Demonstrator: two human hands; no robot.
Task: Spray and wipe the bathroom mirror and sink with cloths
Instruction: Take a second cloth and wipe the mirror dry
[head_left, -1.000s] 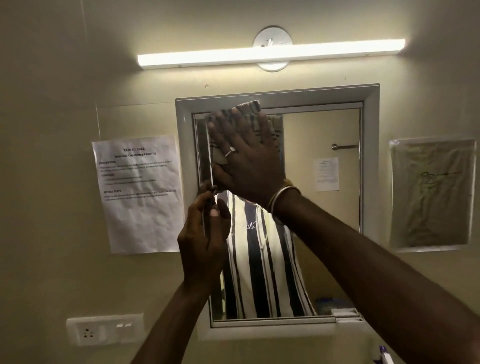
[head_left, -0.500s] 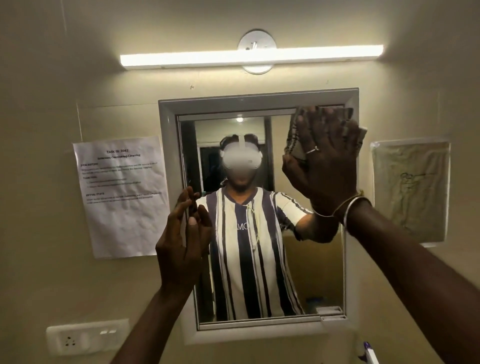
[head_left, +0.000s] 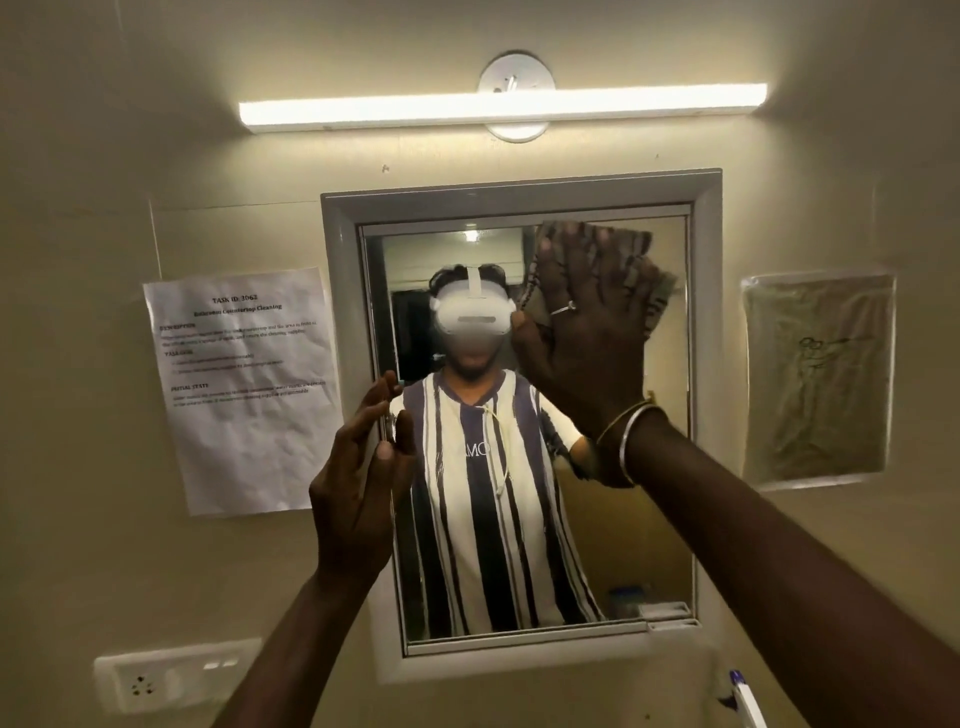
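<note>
The framed wall mirror (head_left: 623, 519) hangs straight ahead and reflects a person in a striped shirt. My right hand (head_left: 587, 332) lies flat with fingers spread and presses a striped cloth (head_left: 649, 291) against the upper middle-right of the glass. My left hand (head_left: 358, 483) is at the mirror's left edge. It pinches that edge between its thumb in front and its fingers behind. The sink and any spray bottle are out of view.
A printed paper notice (head_left: 244, 384) is taped to the wall left of the mirror, and a plastic sleeve (head_left: 815, 379) hangs on the right. A tube light (head_left: 498, 109) glows above. A switch socket (head_left: 176, 675) sits lower left. A white item with a blue tip (head_left: 745, 701) shows at bottom right.
My right hand swept the cloth from the mirror's upper left to its upper right, then back left toward the upper middle. My left hand stayed on the left edge.
</note>
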